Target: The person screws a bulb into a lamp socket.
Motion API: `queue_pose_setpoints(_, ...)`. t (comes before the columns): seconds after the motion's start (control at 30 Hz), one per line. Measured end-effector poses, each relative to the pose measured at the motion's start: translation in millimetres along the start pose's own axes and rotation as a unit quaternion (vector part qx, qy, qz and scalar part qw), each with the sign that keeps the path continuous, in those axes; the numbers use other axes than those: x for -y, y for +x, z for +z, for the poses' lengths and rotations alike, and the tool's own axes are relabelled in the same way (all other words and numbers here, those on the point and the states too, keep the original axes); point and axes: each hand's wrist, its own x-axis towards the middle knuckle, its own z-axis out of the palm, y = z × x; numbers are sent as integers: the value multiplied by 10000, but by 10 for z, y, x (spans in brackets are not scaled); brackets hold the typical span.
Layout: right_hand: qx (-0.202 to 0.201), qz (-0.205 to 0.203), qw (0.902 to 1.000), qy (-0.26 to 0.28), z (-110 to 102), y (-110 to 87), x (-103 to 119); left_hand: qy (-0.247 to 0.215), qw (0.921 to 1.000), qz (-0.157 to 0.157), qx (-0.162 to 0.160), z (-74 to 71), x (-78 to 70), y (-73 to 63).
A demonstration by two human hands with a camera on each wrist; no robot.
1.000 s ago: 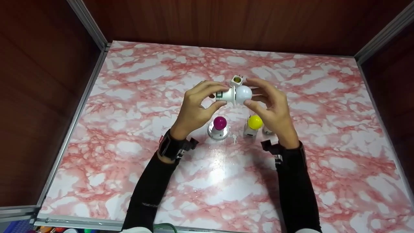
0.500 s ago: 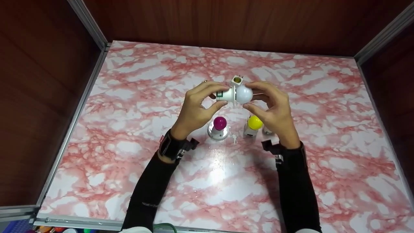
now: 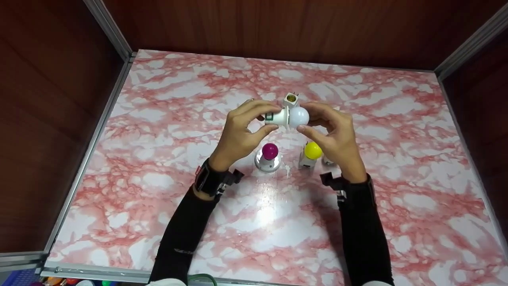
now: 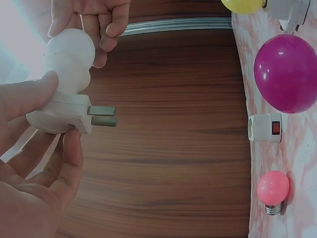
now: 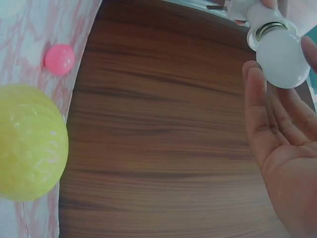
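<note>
My left hand [image 3: 242, 129] grips a white plug-in lamp socket [image 4: 64, 111] by its body, its two flat metal prongs showing in the left wrist view. A white light bulb [image 3: 299, 116] sits at the socket's mouth, with the metal screw thread [image 5: 270, 27] partly visible at the rim in the right wrist view. Around the bulb's globe are the thumb and fingertips of my right hand [image 3: 333, 133]. Both hands hold the pair sideways above the table.
A magenta bulb [image 3: 270, 151] on a round white base and a yellow bulb [image 3: 313, 150] in a white socket stand nearer me. Behind is an unfilled white socket [image 3: 291, 98]. A pink bulb [image 4: 273, 188] lies on the marbled table [image 3: 158, 222]. Wooden panels [image 3: 278, 28] surround it.
My right fingers shift slightly around the white bulb, the upper fingers coming lower and the thumb moving a little left. My left hand and the socket stay in place.
</note>
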Motion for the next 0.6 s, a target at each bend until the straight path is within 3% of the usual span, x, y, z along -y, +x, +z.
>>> queue_pose_setpoints(0.6, -19, 784, 9969, -43, 36, 7, -2, 356, 9990, 237, -87, 26, -8, 1)
